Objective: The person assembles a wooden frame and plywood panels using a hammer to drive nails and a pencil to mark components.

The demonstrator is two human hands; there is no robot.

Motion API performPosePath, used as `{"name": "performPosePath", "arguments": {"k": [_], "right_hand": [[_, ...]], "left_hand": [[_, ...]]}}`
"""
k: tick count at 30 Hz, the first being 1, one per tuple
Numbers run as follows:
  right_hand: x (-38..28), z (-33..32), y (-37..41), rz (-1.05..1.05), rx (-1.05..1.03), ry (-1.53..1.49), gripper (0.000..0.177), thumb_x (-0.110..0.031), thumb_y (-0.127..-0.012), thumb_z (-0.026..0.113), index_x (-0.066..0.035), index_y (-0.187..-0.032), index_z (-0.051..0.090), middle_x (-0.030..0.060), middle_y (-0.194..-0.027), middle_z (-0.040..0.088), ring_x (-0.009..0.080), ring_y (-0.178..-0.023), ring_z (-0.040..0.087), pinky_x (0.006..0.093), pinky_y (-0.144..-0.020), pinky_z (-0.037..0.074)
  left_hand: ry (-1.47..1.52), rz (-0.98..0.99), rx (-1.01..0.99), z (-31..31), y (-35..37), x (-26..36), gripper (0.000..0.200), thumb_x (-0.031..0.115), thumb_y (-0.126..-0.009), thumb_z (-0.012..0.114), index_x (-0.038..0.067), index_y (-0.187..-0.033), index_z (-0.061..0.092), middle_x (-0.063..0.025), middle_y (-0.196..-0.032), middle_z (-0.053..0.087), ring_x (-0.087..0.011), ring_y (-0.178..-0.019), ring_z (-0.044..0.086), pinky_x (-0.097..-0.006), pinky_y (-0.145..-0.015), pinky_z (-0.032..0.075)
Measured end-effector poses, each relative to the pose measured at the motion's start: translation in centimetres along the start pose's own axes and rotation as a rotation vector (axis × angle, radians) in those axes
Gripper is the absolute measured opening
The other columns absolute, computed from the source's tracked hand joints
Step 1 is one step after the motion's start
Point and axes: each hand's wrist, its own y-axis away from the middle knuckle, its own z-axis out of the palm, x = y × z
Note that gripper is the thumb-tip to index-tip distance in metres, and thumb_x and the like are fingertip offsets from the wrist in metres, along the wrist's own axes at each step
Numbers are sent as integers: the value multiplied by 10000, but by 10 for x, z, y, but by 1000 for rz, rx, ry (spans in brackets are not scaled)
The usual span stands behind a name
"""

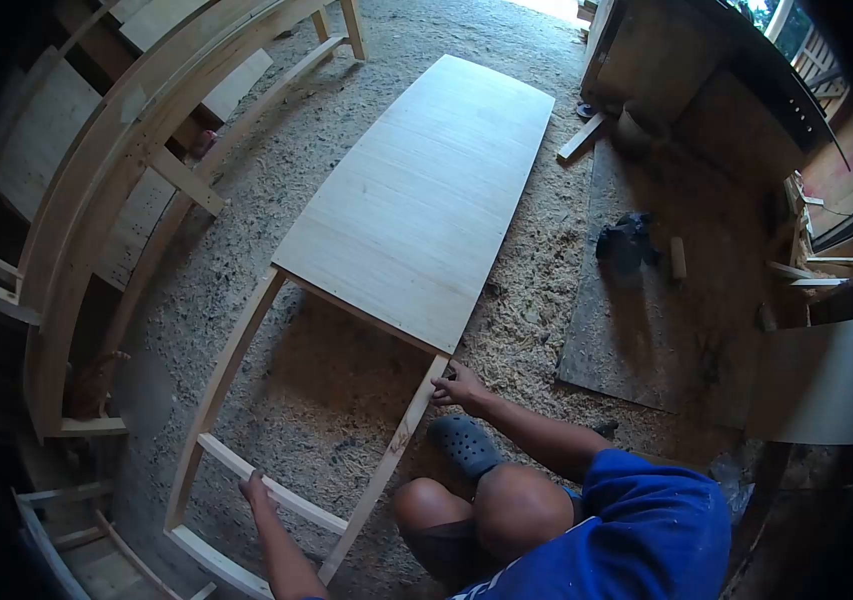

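A wooden frame (402, 440) of pale rails lies ahead of me, its far part covered by a flat plywood panel (426, 190). The near part is bare and shows a crossbar (296, 506) between the two side rails. My left hand (255, 490) is closed around that crossbar, left of its middle. Close to the panel's near right corner, my right hand (458, 386) grips the right side rail, its fingers bent over the edge. Part of the right fingers is hard to make out.
Wood shavings (526, 300) cover the ground. A long wooden frame structure (86, 230) stands at the left. To the right lie a dark board (596, 340), a black bag-like object (626, 245) and a small wood block (678, 258). My clog (464, 446) is beside the right rail.
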Motion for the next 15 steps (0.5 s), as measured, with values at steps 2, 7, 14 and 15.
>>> {"name": "performPosePath", "arguments": {"k": [2, 7, 14, 15], "right_hand": [[14, -6, -8, 5, -8, 13, 598, -99, -950, 627, -79, -1466, 324, 150, -1048, 607, 199, -774, 634, 364, -695, 634], [28, -3, 1, -1, 22, -14, 565, -113, -957, 621, -59, -1447, 346, 149, -1160, 568, 202, -860, 626, 386, -711, 627], [42, 15, -21, 69, 212, 73, 616, -184, -950, 629, -82, -1470, 315, 182, -1193, 548, 257, -916, 619, 446, -660, 616], [43, 9, -21, 81, 185, 98, 618, -177, -948, 629, -79, -1469, 314, 185, -1196, 550, 260, -913, 618, 449, -659, 617]], "left_hand": [[-73, 6, 118, 9, -23, -34, 443, -4, -771, 642, -80, -1174, 474, -207, -984, 612, -302, -783, 649, -446, -628, 546], [187, 62, 92, 15, 22, -35, 486, -39, -852, 569, -29, -1322, 448, -248, -1195, 577, -269, -844, 663, -360, -634, 563], [-309, 49, -81, -3, 73, -71, 472, 158, -911, 663, -57, -1285, 471, -214, -1217, 608, -301, -1107, 598, -370, -940, 472], [-458, 188, -44, -8, 85, -94, 495, 148, -902, 666, -63, -1302, 464, -246, -1275, 562, -339, -1163, 562, -401, -990, 443]]}}
